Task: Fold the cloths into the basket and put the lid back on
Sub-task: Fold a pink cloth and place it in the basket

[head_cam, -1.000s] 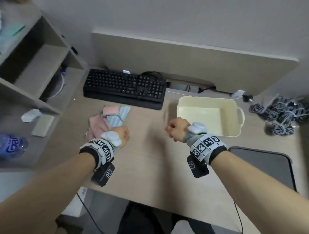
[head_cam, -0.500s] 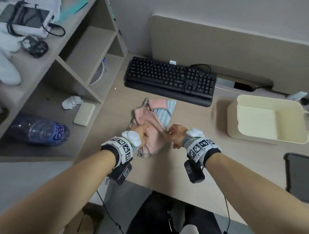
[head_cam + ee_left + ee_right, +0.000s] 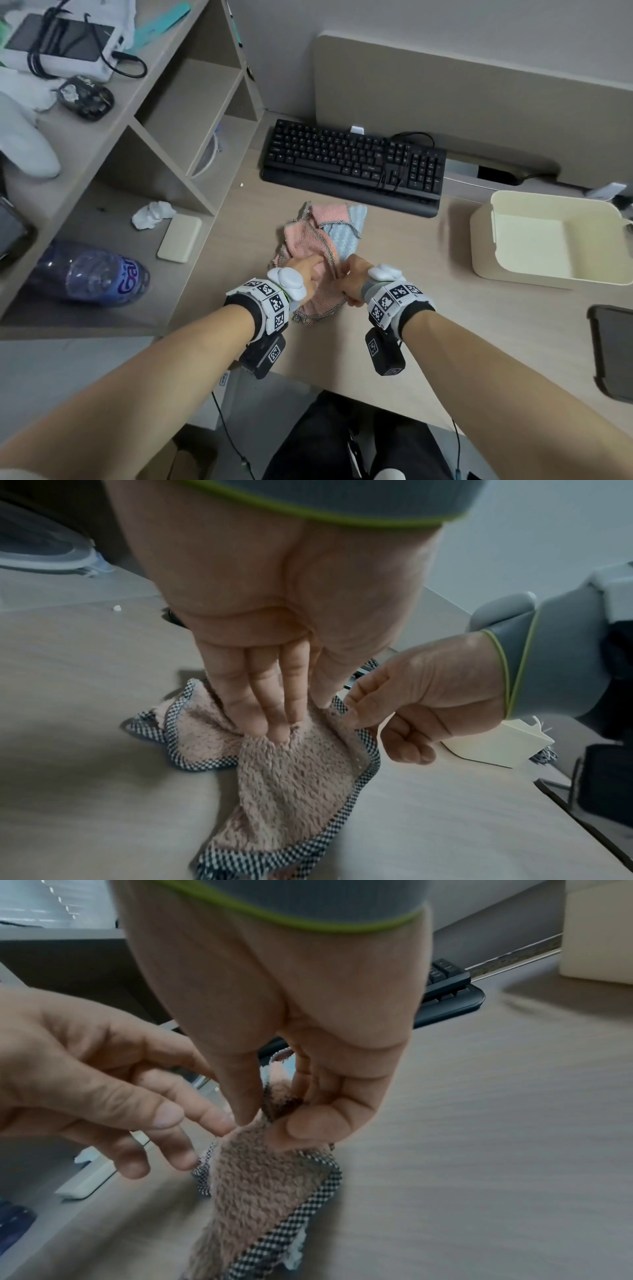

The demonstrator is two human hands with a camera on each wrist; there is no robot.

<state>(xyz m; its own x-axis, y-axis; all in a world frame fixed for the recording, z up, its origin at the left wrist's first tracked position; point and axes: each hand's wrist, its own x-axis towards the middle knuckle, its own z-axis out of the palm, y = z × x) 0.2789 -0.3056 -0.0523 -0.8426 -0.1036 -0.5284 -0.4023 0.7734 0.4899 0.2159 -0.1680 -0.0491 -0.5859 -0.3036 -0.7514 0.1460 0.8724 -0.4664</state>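
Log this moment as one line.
stage: first cloth pickup | left hand: fingers pressing pink cloth | right hand: pinching pink cloth | basket: empty

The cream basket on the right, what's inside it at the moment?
The cream basket shows only its bare pale floor and walls; no cloth is in it. The near wall hides a strip of the floor. The pink cloth and blue cloth lie on the desk.
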